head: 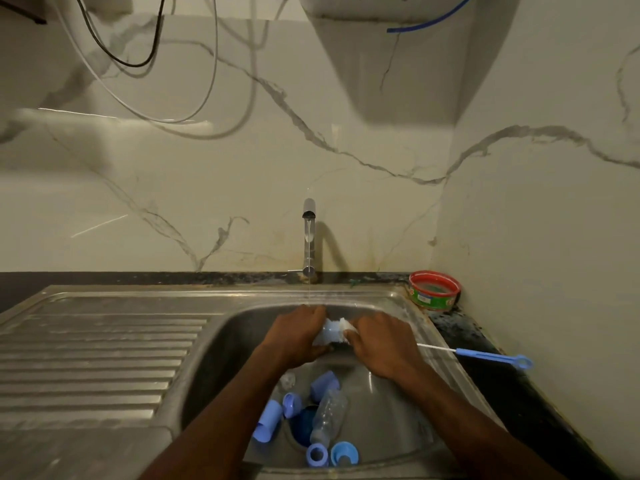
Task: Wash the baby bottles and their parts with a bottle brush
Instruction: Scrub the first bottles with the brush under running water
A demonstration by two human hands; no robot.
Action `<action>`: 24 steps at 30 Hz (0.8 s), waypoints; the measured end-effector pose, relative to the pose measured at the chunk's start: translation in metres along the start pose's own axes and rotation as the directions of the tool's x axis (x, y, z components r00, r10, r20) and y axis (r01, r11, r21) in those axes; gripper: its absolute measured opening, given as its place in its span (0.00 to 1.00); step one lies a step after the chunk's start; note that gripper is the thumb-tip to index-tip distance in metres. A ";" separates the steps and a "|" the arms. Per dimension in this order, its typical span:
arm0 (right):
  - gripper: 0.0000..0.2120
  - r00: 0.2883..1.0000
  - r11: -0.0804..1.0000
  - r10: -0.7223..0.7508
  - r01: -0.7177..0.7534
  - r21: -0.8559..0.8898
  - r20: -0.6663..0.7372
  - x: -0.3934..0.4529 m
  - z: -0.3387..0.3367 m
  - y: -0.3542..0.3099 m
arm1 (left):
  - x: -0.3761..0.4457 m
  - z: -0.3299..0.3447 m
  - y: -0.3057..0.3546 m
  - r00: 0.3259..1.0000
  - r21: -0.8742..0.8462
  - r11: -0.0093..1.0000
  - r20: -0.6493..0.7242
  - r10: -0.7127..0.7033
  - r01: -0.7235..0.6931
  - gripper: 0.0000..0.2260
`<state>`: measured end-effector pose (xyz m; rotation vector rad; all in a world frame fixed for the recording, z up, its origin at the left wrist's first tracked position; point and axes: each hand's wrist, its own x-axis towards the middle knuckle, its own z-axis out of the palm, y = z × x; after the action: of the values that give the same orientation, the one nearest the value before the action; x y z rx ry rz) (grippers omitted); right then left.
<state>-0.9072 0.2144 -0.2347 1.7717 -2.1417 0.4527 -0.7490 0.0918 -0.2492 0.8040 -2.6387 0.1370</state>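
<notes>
Rinsing at sink (398,341), tap (309,237) running.
My left hand (298,336) grips a pale-blue bottle part (329,336); right hand (381,344) fingers curl on white foamy brush head (346,325). Tub (434,291) label unreadable.

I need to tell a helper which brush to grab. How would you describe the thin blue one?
Start at the sink and go to its right rim. The thin brush lies across it: white bristle wire, blue handle ending in a ring, the only long thin thing there.
</notes>
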 end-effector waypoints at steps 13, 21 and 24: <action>0.17 0.989 0.984 -0.114 0.100 0.146 0.094 0.004 -0.001 0.019 | -0.004 -0.015 -0.015 0.998 0.045 0.998 -0.044 -0.043 0.045 0.24; 0.17 0.966 0.973 -0.225 0.216 0.081 0.124 0.001 -0.008 0.026 | -0.004 -0.011 -0.009 0.982 0.015 0.984 0.065 0.174 -0.176 0.23; 0.16 0.964 0.973 -0.225 0.217 0.074 0.140 0.007 -0.020 0.035 | -0.006 -0.016 -0.023 0.993 -0.018 0.993 0.013 0.120 -0.119 0.24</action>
<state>-0.9423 0.2233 -0.2144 2.1080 -2.0093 0.3385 -0.7268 0.0785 -0.2373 0.6436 -2.6977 0.1411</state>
